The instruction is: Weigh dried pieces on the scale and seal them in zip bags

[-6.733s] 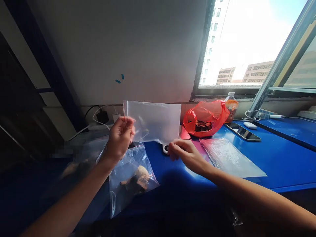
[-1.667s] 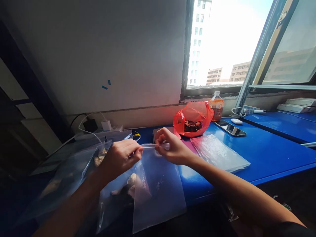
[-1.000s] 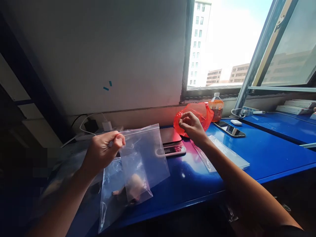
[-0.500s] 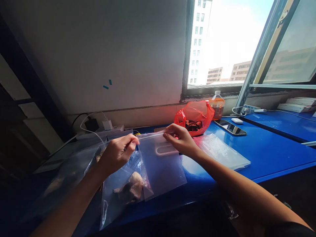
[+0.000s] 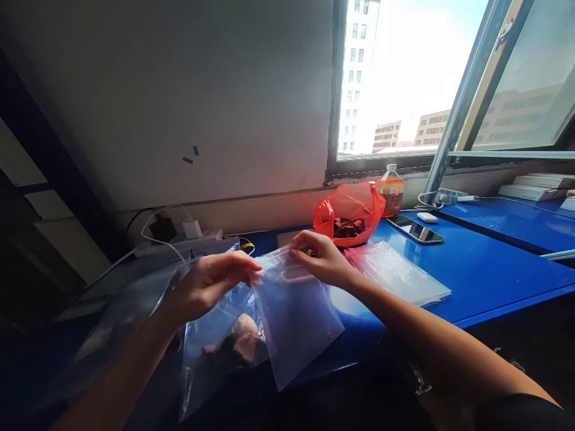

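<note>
A clear zip-lock bag (image 5: 299, 326) hangs between my hands with nothing visible inside it. My left hand (image 5: 211, 284) pinches its upper left corner between thumb and fingers. At the upper right of the bag, my right hand (image 5: 317, 256) grips the top edge, fingers closed. Under and left of it lies another clear bag (image 5: 197, 371) holding light brown, lumpy dried pieces (image 5: 246, 335). Farther left, partly behind my left forearm, is a further filled clear bag (image 5: 130, 311), its contents dim. A stack of flat clear bags (image 5: 399, 275) rests right of my right hand.
Behind the hands stands an open red plastic bag (image 5: 368, 209) with dark pieces inside. Beside it are a bottle of amber liquid (image 5: 392, 190), a phone (image 5: 415, 229) and a white case (image 5: 426, 217). Chargers and cables (image 5: 192, 229) sit at the back left of the blue table (image 5: 494, 257).
My left hand has loosened from a tight fist into a more spread pinch on the corner. The bag has swung, its lower edge now tilted and lower. The view shifted slightly.
</note>
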The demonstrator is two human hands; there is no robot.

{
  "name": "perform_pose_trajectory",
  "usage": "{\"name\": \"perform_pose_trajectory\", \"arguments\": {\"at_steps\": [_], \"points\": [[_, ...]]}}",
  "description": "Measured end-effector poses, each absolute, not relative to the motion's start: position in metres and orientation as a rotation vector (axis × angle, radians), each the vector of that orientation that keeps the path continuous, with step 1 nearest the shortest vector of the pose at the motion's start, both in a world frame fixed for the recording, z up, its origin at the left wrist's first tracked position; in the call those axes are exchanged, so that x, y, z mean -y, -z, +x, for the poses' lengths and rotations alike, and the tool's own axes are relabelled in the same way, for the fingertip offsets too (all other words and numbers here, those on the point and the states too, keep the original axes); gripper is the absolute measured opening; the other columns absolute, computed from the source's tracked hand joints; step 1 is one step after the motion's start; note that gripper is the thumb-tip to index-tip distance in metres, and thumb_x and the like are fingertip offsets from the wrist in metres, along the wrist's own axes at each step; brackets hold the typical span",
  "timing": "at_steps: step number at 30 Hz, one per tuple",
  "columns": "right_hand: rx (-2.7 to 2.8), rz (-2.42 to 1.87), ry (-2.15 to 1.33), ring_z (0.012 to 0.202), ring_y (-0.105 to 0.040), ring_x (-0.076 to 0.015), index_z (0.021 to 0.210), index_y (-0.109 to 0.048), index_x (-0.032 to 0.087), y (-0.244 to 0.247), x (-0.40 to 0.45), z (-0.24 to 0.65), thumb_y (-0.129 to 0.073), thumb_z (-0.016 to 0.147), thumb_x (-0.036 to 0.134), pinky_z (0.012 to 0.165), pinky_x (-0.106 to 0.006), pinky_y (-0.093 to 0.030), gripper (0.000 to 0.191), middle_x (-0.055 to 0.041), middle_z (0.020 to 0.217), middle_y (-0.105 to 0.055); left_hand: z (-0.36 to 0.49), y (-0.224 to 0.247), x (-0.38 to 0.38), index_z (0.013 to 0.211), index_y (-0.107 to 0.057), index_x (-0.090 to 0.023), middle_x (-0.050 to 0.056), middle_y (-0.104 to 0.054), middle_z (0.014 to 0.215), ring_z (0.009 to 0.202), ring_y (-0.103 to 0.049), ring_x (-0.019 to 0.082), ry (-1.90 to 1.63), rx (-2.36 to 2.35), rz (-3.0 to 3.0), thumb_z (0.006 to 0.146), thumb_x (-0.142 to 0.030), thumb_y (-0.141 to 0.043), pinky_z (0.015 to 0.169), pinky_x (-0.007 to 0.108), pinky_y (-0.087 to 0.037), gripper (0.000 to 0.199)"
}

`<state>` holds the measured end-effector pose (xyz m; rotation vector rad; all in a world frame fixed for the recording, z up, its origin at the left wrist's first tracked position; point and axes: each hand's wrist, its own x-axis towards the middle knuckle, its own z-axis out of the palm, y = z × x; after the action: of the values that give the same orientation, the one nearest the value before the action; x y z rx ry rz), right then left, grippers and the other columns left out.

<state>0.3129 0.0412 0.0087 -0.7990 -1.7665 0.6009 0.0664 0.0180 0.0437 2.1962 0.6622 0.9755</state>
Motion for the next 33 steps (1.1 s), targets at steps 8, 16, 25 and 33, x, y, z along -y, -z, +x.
{"name": "perform_pose_trajectory", "arguments": {"at_steps": [8,16,25,33], "points": [[1.777,-0.843,-0.623,0.064,-0.05,-0.0103,0.076,-0.057,0.016,0.0,-0.046,0.308,-0.057,0.076,0.024,0.058,-0.022,-0.038,0.008,0.0003,0.073,-0.06,0.072,-0.043,-0.021,0.093,-0.07,-0.019,0.003,-0.069,0.077,0.072,-0.067,0.015,-0.956,-0.768,2.166,0.093,-0.036,-0.059,0.069,0.023,-0.057,0.02],[1.811,-0.781,-0.667,0.061,-0.05,-0.0098,0.075,-0.054,0.017,0.001,-0.04,0.304,-0.055,0.074,0.021,0.056,-0.021,-0.038,0.004,0.0015,0.069,-0.058,0.07,-0.041,-0.022,0.088,-0.065,-0.017,0.002,-0.062,0.071,0.066,-0.06,0.015,-0.96,-0.902,2.215,0.095,-0.044,-0.052,0.067,0.026,-0.053,0.031],[1.81,-0.79,-0.648,0.06,-0.05,-0.0096,0.074,-0.055,0.017,-0.001,-0.037,0.303,-0.055,0.074,0.02,0.055,-0.02,-0.039,0.003,0.0015,0.068,-0.059,0.075,-0.043,-0.018,0.097,-0.063,-0.017,0.002,-0.061,0.068,0.061,-0.057,0.014,-0.816,-0.92,2.191,0.094,-0.05,-0.05,0.06,0.025,-0.05,0.036],[1.817,-0.792,-0.648,0.063,-0.05,-0.0098,0.076,-0.056,0.017,0.0,-0.036,0.303,-0.056,0.076,0.022,0.057,-0.021,-0.037,0.006,0.0008,0.071,-0.059,0.078,-0.042,-0.016,0.089,-0.06,-0.017,0.001,-0.059,0.07,0.062,-0.054,0.013,-0.867,-0.902,2.21,0.097,-0.048,-0.044,0.062,0.024,-0.048,0.036]]}}
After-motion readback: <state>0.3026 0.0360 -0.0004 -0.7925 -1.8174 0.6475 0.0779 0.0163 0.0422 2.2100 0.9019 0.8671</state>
